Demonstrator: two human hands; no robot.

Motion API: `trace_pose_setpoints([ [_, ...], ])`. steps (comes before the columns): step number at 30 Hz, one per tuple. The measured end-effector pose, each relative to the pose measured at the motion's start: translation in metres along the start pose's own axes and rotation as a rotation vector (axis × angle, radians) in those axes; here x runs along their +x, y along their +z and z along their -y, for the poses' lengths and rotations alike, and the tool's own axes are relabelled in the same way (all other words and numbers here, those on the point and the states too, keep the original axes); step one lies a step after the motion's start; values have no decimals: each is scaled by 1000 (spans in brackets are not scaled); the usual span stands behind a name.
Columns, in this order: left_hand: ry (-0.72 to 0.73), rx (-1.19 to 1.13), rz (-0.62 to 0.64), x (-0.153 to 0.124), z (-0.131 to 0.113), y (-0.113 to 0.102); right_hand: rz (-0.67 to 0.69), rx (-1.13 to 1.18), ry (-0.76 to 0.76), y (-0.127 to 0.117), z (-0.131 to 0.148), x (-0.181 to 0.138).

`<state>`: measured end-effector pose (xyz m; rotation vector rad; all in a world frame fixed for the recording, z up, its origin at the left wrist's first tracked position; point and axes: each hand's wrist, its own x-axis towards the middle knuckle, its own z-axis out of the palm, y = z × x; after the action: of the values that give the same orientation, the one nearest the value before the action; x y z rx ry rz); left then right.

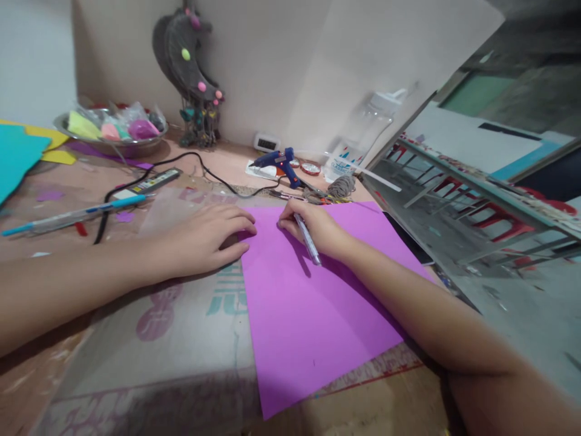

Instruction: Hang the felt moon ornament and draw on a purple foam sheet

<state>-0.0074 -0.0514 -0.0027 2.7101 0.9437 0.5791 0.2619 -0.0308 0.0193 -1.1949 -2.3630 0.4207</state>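
A purple sheet (308,315) lies flat on the table, over a printed plastic sheet (195,351). My right hand (318,227) rests on its upper part, closed around a slim pen (308,240). The pen slants, its rear end toward me; its tip is hidden by my fingers. At the sheet's left edge my left hand (213,236) lies flat, fingers stretched out, with the fingertips touching the purple surface. Nothing is in that hand. A small dark mark shows near the sheet's lower edge.
Behind the sheet are a blue glue gun (281,162), a ball of grey yarn (342,186) and a clear bottle (363,130). A black cord (181,155) runs leftward past a blue craft knife (77,215). A metal bowl (113,145) holds bagged colored material. Tables with red stools stand at right.
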Motion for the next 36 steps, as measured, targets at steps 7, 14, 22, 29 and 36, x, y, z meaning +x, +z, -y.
trace_pose_setpoints([
  [7,-5,2,13,0,-2,-1,136,132,74,-5,6,-2],
  [14,-10,18,21,0,-1,0,-15,-100,-9,2,-4,6],
  [22,-10,21,-6,-1,-2,1,-227,207,12,3,9,51],
  [29,21,10,-15,-2,-1,3,137,1068,333,-3,18,19],
  [36,11,24,-15,-2,-1,2,-172,1148,265,4,-2,0],
])
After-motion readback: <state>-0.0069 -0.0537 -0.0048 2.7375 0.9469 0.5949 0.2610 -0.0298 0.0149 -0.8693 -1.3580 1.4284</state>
